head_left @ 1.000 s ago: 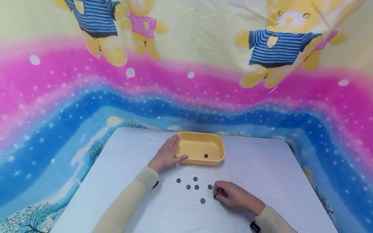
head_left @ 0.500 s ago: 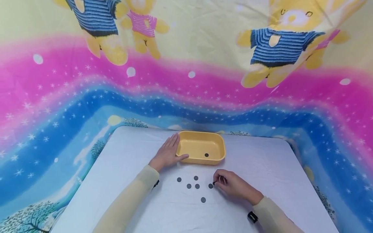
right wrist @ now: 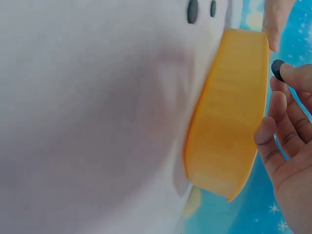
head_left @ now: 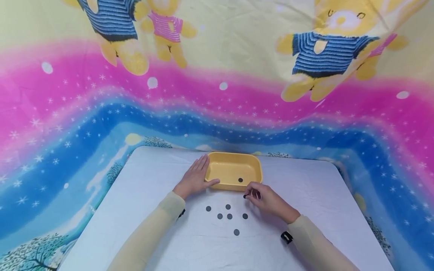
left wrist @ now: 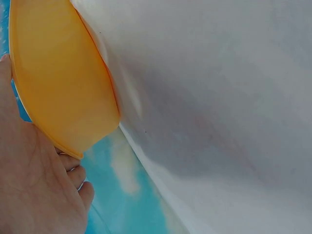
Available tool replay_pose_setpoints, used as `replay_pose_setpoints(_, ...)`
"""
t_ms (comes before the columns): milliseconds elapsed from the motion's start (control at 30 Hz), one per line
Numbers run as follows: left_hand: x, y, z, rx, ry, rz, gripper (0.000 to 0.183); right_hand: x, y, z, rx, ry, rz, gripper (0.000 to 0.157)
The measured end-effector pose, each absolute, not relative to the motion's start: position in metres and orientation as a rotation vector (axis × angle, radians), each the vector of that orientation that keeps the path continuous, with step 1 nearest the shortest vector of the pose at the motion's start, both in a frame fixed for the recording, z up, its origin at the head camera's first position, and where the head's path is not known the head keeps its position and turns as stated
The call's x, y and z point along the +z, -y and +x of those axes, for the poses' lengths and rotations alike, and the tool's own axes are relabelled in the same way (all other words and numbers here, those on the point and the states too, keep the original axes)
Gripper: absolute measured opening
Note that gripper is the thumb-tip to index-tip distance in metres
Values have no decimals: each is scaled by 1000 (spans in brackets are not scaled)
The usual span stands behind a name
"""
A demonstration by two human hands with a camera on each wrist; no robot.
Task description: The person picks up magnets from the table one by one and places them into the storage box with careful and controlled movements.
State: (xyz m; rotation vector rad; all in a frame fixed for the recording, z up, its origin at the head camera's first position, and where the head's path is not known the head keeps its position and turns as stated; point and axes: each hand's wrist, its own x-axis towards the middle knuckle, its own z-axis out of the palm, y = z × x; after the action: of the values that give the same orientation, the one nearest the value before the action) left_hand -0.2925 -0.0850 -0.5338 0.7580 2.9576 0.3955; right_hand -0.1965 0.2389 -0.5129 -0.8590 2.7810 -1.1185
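Head view is showing the left hand [head_left: 193, 181], fingers nearly straight and gripping nothing, resting against the left end of the yellow tray [head_left: 227, 186]. Just before the tray's near right corner, the right hand [head_left: 271, 201] is pinching a dark disc [right wrist: 277, 68] between fingers and thumb. Six loose discs [head_left: 229, 216] are lying on the tabletop [head_left: 298, 180] before the tray. A slack pinch could be dropping the disc outside the rim. Right wrist view is revealing its tilt; only the head view is showing another disc [head_left: 240, 180] inside.
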Motion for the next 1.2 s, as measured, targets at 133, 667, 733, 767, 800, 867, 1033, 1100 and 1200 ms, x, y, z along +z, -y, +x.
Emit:
replay_pose_setpoints(133,-534,85,-292,383,-2959,761,116,-511,-236,-209,-1163,-2801,-865,19)
replay_pose_setpoints(667,-531,85,-292,413,-2941,743,114,-507,-220,-255,-1255,-2760,-766,11)
replay_pose_setpoints(733,-530,84,-292,438,-2938,743,113,-507,-219,-260,-1248,-2757,-726,11)
replay_pose_setpoints(767,-530,85,-292,436,-2941,744,113,-508,-219,-262,-1251,-2752,-709,10)
replay_pose_setpoints(800,-530,85,-292,433,-2944,746,113,-508,-218,-265,-1259,-2747,-699,10)
replay_pose_setpoints(867,-531,85,-293,425,-2948,747,114,-509,-217,-269,-1269,-2740,-683,9)
replay_pose_setpoints(1033,-531,86,-293,396,-2958,749,116,-513,-215,-281,-1304,-2723,-629,8)
replay_pose_setpoints(1100,-531,86,-293,392,-2957,753,117,-514,-215,-285,-1308,-2726,-592,8)
replay_pose_setpoints(1200,-531,85,-292,390,-2955,759,117,-515,-214,-291,-1304,-2734,-551,8)
